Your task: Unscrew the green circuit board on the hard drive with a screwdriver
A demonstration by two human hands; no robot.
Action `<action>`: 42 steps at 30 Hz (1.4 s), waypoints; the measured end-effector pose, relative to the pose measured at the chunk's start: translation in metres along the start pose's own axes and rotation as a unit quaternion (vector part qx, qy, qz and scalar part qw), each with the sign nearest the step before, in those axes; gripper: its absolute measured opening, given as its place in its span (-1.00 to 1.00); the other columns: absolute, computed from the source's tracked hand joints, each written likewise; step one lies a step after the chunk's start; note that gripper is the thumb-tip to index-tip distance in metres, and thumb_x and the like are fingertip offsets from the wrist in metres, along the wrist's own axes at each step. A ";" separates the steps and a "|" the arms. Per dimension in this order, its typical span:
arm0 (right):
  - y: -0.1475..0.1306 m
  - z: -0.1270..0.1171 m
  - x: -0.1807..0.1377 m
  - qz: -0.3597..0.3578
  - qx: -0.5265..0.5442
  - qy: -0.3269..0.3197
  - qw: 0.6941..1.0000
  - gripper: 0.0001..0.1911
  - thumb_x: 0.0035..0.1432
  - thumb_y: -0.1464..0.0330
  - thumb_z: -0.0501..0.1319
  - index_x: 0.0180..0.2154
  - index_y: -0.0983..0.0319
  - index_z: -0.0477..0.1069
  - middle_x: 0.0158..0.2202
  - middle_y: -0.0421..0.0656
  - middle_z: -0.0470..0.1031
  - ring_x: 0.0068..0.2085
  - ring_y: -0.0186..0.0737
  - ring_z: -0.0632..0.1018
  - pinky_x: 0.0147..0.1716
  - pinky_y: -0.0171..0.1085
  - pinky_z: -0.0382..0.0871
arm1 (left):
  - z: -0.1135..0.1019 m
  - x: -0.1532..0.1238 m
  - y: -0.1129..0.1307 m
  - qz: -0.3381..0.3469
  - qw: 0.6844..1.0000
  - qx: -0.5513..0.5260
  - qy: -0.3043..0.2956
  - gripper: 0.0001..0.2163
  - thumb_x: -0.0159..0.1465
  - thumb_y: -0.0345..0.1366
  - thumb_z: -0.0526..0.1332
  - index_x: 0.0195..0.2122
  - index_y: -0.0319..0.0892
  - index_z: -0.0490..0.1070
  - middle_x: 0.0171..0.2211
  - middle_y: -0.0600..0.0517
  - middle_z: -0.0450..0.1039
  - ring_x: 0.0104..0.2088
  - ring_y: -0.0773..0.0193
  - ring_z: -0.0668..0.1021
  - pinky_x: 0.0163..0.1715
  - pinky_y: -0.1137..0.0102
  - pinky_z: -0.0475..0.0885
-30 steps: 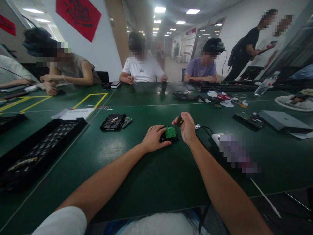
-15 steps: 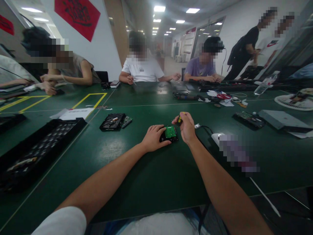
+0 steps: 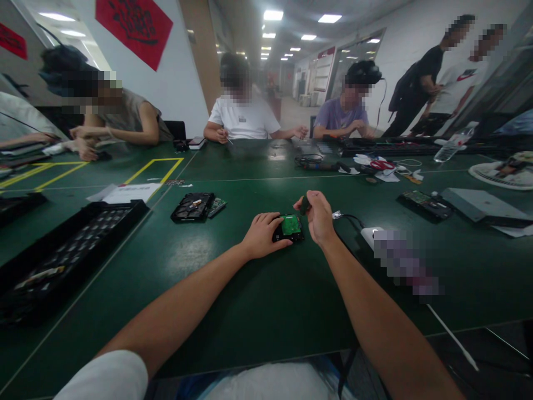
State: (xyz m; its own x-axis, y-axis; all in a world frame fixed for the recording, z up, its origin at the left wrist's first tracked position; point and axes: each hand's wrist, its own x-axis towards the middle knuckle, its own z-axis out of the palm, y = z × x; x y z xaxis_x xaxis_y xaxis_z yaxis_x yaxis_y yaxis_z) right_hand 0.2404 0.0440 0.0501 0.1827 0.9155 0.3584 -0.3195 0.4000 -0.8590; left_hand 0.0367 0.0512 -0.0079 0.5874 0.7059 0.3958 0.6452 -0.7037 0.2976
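Observation:
A small black hard drive with a green circuit board on top lies on the green table in front of me. My left hand rests against its left side, fingers curled over the edge, holding it down. My right hand is closed around a small screwdriver with a dark handle, held upright above the drive's right edge. The screwdriver's tip is hidden by the drive and my fingers.
Another black drive lies to the left, beside a long black tray. A white device with a cable sits to the right, a grey box farther right. Several people sit and stand around the far side.
My right hand has turned the screwdriver slightly between its fingers. The left hand and the drive have stayed put.

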 end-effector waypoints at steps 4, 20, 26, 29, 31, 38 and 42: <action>-0.001 0.001 0.000 0.006 0.019 -0.002 1.000 -0.64 0.29 -0.03 0.33 -0.29 0.11 0.50 -0.40 -0.25 0.53 -0.34 -0.23 0.57 -0.20 -0.19 0.52 | 0.000 0.000 -0.001 0.005 1.000 0.002 0.002 -0.26 0.31 0.28 0.32 0.34 -0.14 0.42 0.34 -0.24 0.38 0.34 -0.21 0.41 0.37 -0.11 0.26; -0.007 0.005 -0.004 0.011 0.049 -0.040 0.998 -0.68 0.36 0.01 0.26 -0.22 0.11 0.52 -0.46 -0.27 0.47 -0.38 -0.24 0.54 -0.26 -0.22 0.46 | 0.002 0.000 -0.002 0.008 1.000 0.013 0.006 -0.25 0.32 0.28 0.31 0.34 -0.16 0.41 0.35 -0.23 0.38 0.35 -0.20 0.41 0.37 -0.10 0.26; -0.006 0.001 0.001 0.008 0.029 -0.032 0.999 -0.56 0.40 -0.05 0.18 -0.24 0.14 0.59 -0.43 -0.23 0.45 -0.37 -0.26 0.51 -0.26 -0.23 0.43 | 0.001 0.000 -0.001 0.005 1.000 0.007 0.001 -0.25 0.31 0.27 0.33 0.35 -0.14 0.40 0.35 -0.24 0.38 0.34 -0.21 0.41 0.36 -0.12 0.27; -0.005 0.001 0.000 -0.004 0.015 -0.015 1.000 -0.67 0.29 0.01 0.36 -0.29 0.12 0.51 -0.39 -0.25 0.49 -0.34 -0.27 0.53 -0.25 -0.24 0.45 | 0.000 0.000 0.000 0.006 1.000 0.010 0.003 -0.26 0.32 0.27 0.32 0.34 -0.16 0.41 0.34 -0.25 0.39 0.34 -0.20 0.42 0.37 -0.11 0.26; -0.005 0.002 -0.001 -0.002 0.017 -0.008 1.000 -0.67 0.23 0.04 0.42 -0.30 0.11 0.46 -0.38 -0.28 0.50 -0.34 -0.28 0.54 -0.22 -0.24 0.46 | 0.001 -0.001 0.000 0.008 1.000 0.012 0.006 -0.25 0.33 0.28 0.31 0.34 -0.19 0.41 0.35 -0.26 0.38 0.34 -0.21 0.41 0.37 -0.11 0.26; -0.005 0.004 -0.001 0.008 0.045 -0.010 0.999 -0.67 0.28 0.00 0.36 -0.29 0.12 0.48 -0.41 -0.27 0.48 -0.35 -0.26 0.54 -0.24 -0.22 0.48 | 0.001 -0.001 -0.001 0.007 1.000 0.005 0.005 -0.25 0.31 0.28 0.33 0.34 -0.16 0.41 0.34 -0.25 0.39 0.34 -0.21 0.41 0.37 -0.13 0.26; -0.006 0.003 0.000 0.030 0.041 -0.028 0.998 -0.51 0.38 -0.08 0.15 -0.26 0.16 0.58 -0.43 -0.19 0.52 -0.34 -0.21 0.56 -0.20 -0.19 0.50 | 0.002 -0.001 -0.001 0.006 1.000 0.010 0.004 -0.23 0.32 0.29 0.31 0.35 -0.20 0.41 0.35 -0.27 0.38 0.34 -0.22 0.41 0.37 -0.13 0.26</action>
State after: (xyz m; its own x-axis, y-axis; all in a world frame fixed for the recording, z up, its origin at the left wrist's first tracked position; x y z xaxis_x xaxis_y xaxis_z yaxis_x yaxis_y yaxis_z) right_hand 0.2396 0.0414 0.0560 0.1101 0.9380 0.3287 -0.4031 0.3444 -0.8479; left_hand 0.0364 0.0517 -0.0104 0.5918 0.6963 0.4061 0.6473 -0.7108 0.2754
